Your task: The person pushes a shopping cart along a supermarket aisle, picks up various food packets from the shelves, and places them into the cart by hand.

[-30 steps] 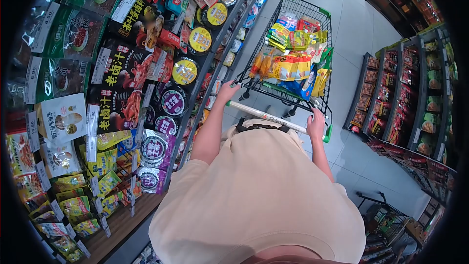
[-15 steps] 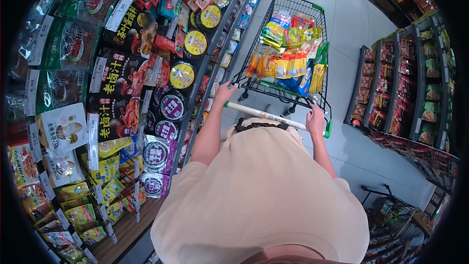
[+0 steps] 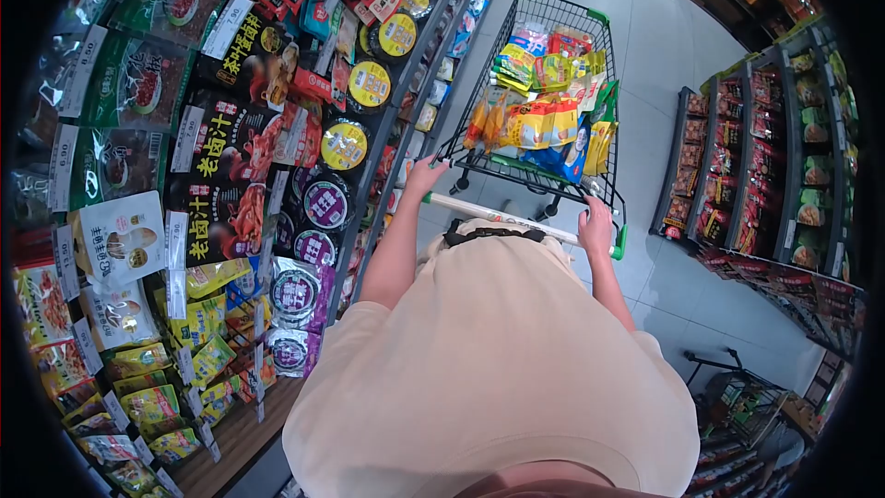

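Note:
A wire shopping cart [image 3: 599,15] with green corners stands in front of me. My left hand [image 3: 425,176] is closed around the left end of its handle area, by the rear corner of the basket. At the right end, my right hand [image 3: 596,224] wraps over the cart's frame, close to the green end cap. The pale handlebar [image 3: 448,204] runs between both hands, partly covered by my beige shirt. Inside the basket lie several packaged foods, among them yellow packets [image 3: 528,129], a blue bag [image 3: 573,157] and orange packets [image 3: 486,120].
On the left, close beside the cart, rises a shelf of packets and round tubs [image 3: 345,145] with price tags. A shelf unit [image 3: 767,152] of red and green packages stands to the right across the tiled floor [image 3: 659,65]. Another cart [image 3: 751,406] is behind at lower right, near a person.
Almost nothing differs. The view and my torso have shifted very slightly, while both hands keep their places on the cart.

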A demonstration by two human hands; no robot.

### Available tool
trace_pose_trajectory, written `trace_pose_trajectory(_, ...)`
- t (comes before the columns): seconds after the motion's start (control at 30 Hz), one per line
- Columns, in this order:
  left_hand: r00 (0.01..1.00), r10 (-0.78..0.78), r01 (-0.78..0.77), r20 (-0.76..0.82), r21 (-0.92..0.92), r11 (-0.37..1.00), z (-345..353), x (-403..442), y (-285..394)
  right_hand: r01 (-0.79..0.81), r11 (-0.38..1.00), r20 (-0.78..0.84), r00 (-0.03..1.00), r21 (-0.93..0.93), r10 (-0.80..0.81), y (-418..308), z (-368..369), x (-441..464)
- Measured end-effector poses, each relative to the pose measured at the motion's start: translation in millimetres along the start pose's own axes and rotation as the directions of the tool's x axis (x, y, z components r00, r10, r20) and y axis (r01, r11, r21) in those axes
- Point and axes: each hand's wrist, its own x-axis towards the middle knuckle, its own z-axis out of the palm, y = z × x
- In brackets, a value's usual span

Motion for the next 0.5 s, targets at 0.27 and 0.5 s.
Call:
trace_pose_trajectory(0.27,1.000,-0.001,0.001,0.003,-0.003,1.000,3.8,7.2,-12.3,-0.011,1.000,0.019,1.000,-0.002,0.011,-1.7,-0.5,0.7)
trace_pose_trajectory(0.5,1.000,0.000,0.000,-0.013,0.013,1.000,4.6,7.7,-14.0,-0.004,1.000,0.006,1.000,-0.009,0.004,0.3,1.9,1.0)
